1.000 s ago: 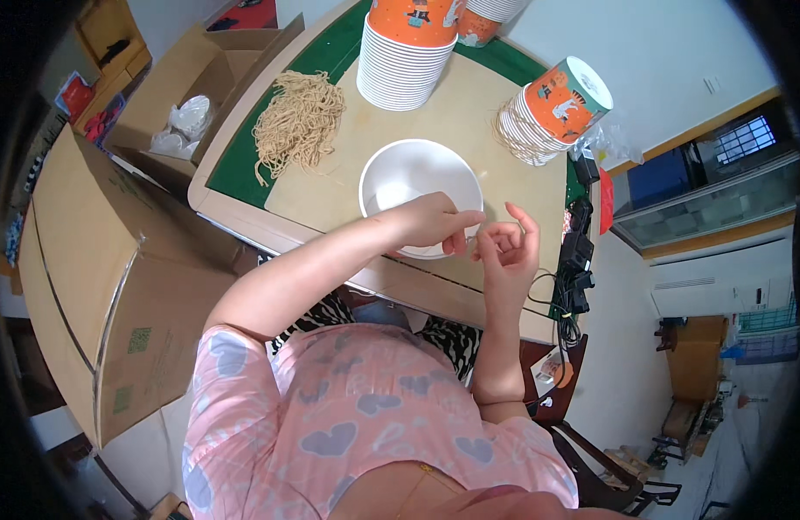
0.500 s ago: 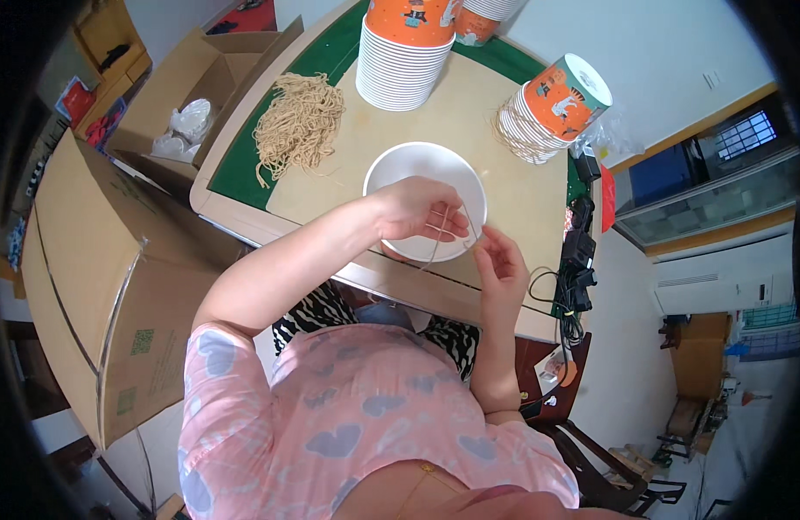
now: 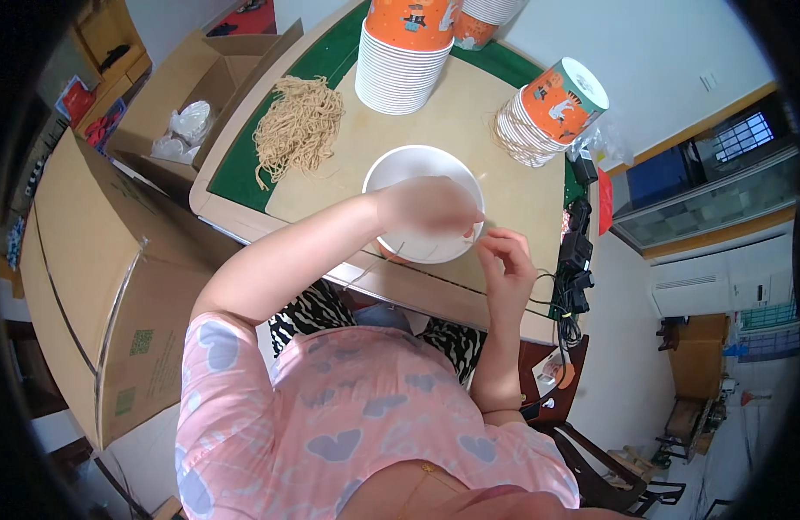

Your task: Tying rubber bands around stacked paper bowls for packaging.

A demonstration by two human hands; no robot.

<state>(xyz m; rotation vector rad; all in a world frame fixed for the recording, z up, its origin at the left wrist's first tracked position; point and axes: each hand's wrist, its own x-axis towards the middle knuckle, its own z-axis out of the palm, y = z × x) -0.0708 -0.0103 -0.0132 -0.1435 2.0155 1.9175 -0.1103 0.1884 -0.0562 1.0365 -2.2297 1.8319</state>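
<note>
With my right hand I'm pinching cord, likely light, limp, best gripped near an end; left hand blurred, grip unclear.

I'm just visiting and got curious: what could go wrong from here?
The thin string below the left hand might snag or tangle. The white-lined tub sits near the edge of the table, so a bump could tip it. Strands in the loose tan pile may knot together.

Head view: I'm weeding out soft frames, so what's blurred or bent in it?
In the head view, the left hand is smeared by blur, while the right hand looks clearer; near the left rim, the large cardboard box looks bowed.
</note>
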